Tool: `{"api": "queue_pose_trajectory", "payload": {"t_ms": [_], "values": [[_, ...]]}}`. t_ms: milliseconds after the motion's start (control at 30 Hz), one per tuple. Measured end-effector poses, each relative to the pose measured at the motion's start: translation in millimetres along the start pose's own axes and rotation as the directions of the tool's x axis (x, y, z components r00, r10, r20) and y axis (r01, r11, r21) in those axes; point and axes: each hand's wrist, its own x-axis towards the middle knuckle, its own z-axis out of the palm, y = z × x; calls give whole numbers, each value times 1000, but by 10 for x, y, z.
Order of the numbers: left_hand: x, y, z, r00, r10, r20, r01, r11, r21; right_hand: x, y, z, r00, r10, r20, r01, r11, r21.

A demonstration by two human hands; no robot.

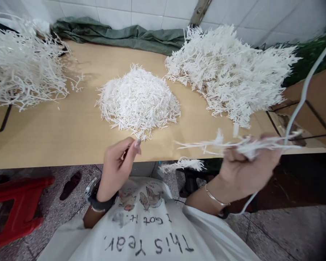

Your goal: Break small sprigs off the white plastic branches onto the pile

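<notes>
My left hand hovers at the table's near edge, fingers pinched together, just below a round heap of short white plastic sticks; what the pinch holds, if anything, is too small to see. My right hand is closed around a bunch of white branched plastic pieces that stick out to the left and right, blurred by motion. A larger pile of branched white pieces lies behind my right hand. Another tangled white pile sits at the far left.
The tan table ends at a white tiled wall, with a green cloth along the back. A cardboard box stands at the right, a thin white cable hangs before it, and a red stool sits lower left.
</notes>
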Motion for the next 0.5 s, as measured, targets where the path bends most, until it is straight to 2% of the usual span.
{"api": "queue_pose_trajectory", "payload": {"t_ms": [133,233,367,433,500], "values": [[226,-186,92,992,-116,47,91,928,360,-81,25,133,1000,3,-9,-2,999,33],[310,-341,182,989,-142,36,104,853,511,-116,75,157,1000,-8,19,7,999,36],[304,-377,227,997,-80,-4,71,861,503,-134,152,104,995,43,86,-42,999,-11],[276,-284,248,999,-3,-34,16,915,403,-154,188,97,992,57,117,-56,998,-16],[247,-152,282,994,106,-14,-100,965,242,-179,215,107,986,55,160,-51,998,-29]]}}
